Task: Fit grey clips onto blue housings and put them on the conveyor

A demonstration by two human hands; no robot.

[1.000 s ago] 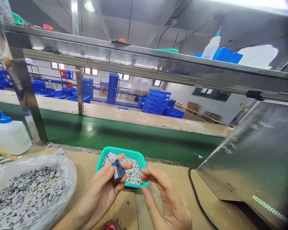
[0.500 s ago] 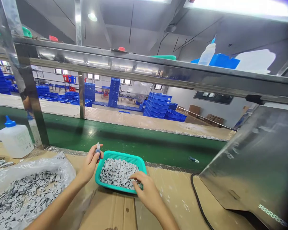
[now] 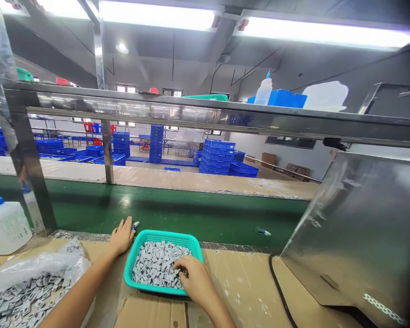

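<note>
My left hand (image 3: 122, 237) rests at the near edge of the green conveyor belt (image 3: 177, 212). A small blue-and-white part (image 3: 135, 225) sits at its fingertips, and I cannot tell whether it is gripped or just let go. My right hand (image 3: 196, 282) is curled into a teal plastic basket (image 3: 164, 237), its fingers closed among the grey flat pieces (image 3: 153, 269). One grey piece seems pinched at the fingertips, though the fingers partly hide it.
A clear plastic bag of grey pieces (image 3: 27, 294) lies at the left, behind it a white bottle with a blue cap (image 3: 5, 228). A stray blue part (image 3: 262, 231) lies on the belt. A steel panel (image 3: 355, 228) and black cable (image 3: 278, 282) stand at the right.
The view has tipped upward, so the bench sits lower in the picture. Earlier my left hand held a dark blue part over the basket; then it moved to the belt edge, and my right hand went into the pieces.
</note>
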